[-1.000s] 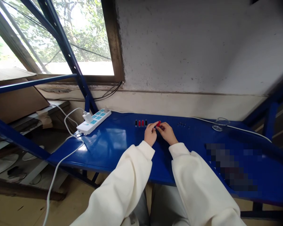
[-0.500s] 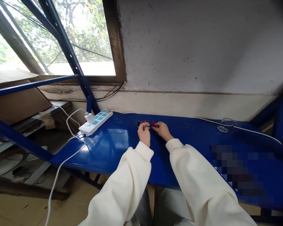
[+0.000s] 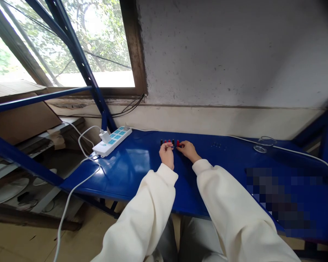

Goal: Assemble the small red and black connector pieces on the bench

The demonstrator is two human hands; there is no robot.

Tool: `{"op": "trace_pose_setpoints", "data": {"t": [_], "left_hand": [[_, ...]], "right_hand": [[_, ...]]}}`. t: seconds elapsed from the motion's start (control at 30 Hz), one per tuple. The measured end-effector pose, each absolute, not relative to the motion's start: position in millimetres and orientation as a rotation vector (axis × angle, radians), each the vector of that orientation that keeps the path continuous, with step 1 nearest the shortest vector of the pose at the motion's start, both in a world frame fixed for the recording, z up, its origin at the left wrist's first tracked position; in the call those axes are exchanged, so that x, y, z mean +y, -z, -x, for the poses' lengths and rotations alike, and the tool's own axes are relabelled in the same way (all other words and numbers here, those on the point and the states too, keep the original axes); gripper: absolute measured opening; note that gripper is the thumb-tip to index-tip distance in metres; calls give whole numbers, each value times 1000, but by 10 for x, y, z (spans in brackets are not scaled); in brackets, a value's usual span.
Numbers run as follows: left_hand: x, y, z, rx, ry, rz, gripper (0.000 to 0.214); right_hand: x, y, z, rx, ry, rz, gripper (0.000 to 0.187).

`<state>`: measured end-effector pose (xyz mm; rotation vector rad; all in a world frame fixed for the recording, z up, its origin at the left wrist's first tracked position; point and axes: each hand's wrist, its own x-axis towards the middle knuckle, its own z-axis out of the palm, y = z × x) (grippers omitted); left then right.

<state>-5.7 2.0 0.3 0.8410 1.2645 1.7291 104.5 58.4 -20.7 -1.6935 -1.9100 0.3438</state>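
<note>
Head view: right hand pinches a red piece at the right end of a row, near the back edge of the table. Left hand bends its fingers before the row; grip, I cannot tell. Judged risk: a brushing knuckle topples the narrow neighbours.

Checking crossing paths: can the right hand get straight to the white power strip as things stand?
Probably not straight: the left hand and black and red pieces sit between the right hand and the white power strip. A path over them may work.
</note>
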Motion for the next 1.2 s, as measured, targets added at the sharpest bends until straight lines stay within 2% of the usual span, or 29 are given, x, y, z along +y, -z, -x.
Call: {"op": "trace_pose_setpoints", "data": {"t": [0.17,0.37,0.57,1.2], "left_hand": [[4,-6,54,1273,-1609,-905,7],[-4,94,-10,1295,-1285,-1387,25],[-91,124,-73,1390,-1216,-1976,28],[-81,146,-76,1374,-1239,-2012,28]], "right_hand": [[413,141,-1159,-1837,-410,1798,30],[103,127,-1320,-1733,-236,1640,26],[-48,133,-1332,-1707,-202,1424,23],[-71,118,-1337,-1703,-281,1450,23]]}}
